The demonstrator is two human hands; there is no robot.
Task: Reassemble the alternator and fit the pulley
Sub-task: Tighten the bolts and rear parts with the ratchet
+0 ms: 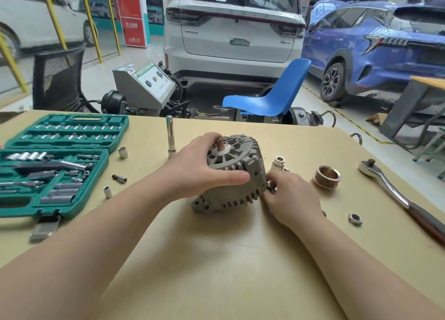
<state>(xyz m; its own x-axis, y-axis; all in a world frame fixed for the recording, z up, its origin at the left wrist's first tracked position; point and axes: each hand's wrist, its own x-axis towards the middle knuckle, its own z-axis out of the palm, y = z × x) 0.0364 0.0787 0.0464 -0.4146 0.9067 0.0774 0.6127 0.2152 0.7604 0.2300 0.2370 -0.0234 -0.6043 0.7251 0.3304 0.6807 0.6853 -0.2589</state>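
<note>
A grey alternator (pixel 238 172) lies tilted on the tan table (pixel 216 259), its copper-tipped shaft (pixel 219 144) pointing up and to the left. My left hand (pixel 204 168) grips its upper housing, thumb across the front and fingers over the top by the shaft. My right hand (pixel 289 196) touches the lower right edge of the housing with its fingertips; what they hold, if anything, is hidden. The brass grooved pulley (pixel 327 176) stands on the table to the right. A nut (pixel 355 218) lies further right, nearer me.
An open green socket case (pixel 55 165) fills the left side. Loose sockets (pixel 123 152) and a standing extension bar (pixel 170 136) are near it. Behind my right hand stands a socket (pixel 278 163), and a ratchet wrench (pixel 395 194) lies at the far right. Blue chair (pixel 272 95) beyond the table.
</note>
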